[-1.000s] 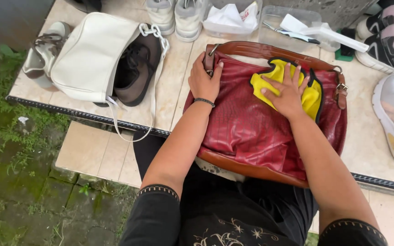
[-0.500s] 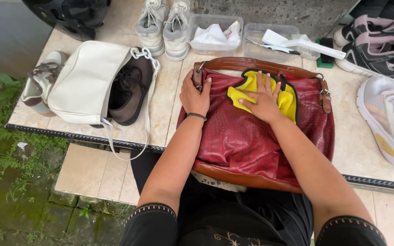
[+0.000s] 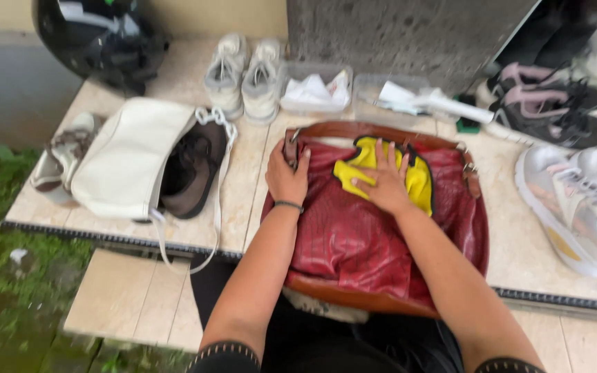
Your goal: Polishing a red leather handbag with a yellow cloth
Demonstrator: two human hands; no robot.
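Head view: a person sits at a tiled ledge (image 3: 243, 173) with a red handbag (image 3: 374, 242) lying flat, its lower edge overhanging toward the lap.
Left hand (image 3: 287, 176): fingers curled and clamped on the bag's upper left corner by the strap ring, apparently to steady it.
Right hand (image 3: 381, 181): fingers spread apart, palm pressed flat on a yellow cloth (image 3: 419, 181) that lies on the bag's upper panel, a pose suited to rubbing.
White bag (image 3: 129, 159): one, left of the red bag, lying partly over a brown shoe (image 3: 191, 173).
Clear trays (image 3: 312, 93): two, side by side along the back wall.
White sneakers (image 3: 243, 76): one pair, upright.
Helmet (image 3: 98, 38): one, black, far left.
Other sneakers (image 3: 554, 114): four or more, crowded right.
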